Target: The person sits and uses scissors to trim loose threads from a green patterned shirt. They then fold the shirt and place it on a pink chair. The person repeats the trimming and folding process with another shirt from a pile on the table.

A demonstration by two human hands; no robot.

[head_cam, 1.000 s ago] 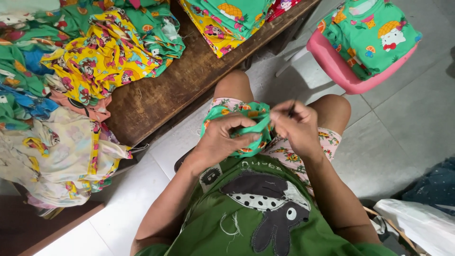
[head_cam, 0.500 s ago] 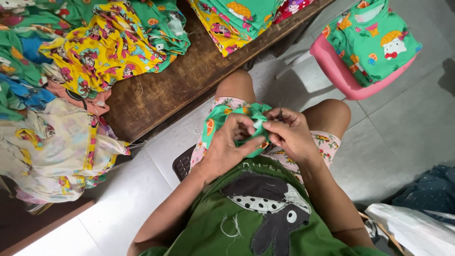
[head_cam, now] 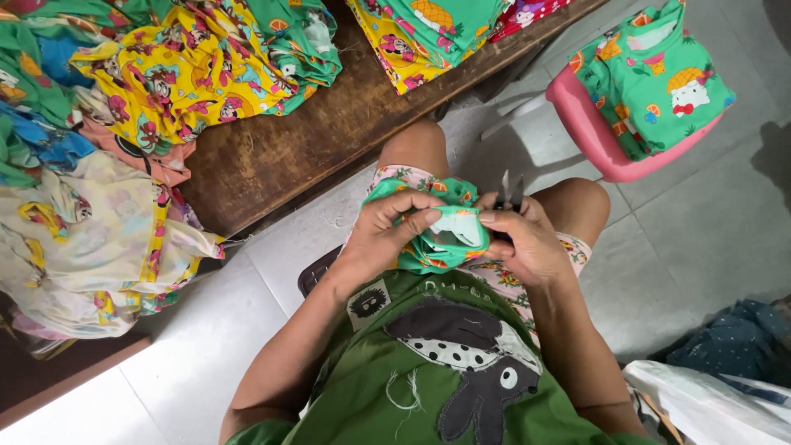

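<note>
Fabric fills both of your hands: a small green printed cotton garment (head_cam: 437, 235) is bunched over your lap, just above your knees. Your left hand (head_cam: 387, 235) has its fingers curled and clamped on the bunched cloth from the left, thumb pressed along the pale folded edge. Your right hand (head_cam: 523, 243) pinches the same edge from the right, and a small pair of metal thread snips (head_cam: 508, 191) pokes up from behind its fingers; how those fingers grip the snips is hidden.

The risk, as I judge it, lies in those 2 blades sitting so near the cloth and your left fingertips: a slip of the pinch could nick the garment or the skin, since the edge is held taut between both hands.

No true container shows. The pink plastic stool (head_cam: 589, 132) to your right carries 1 folded green printed garment (head_cam: 655, 78), and the brown wooden table (head_cam: 288, 140) ahead holds heaps of yellow and green printed clothes (head_cam: 189, 70). A white plastic bag (head_cam: 709, 404) lies at lower right, its contents unseen.
</note>
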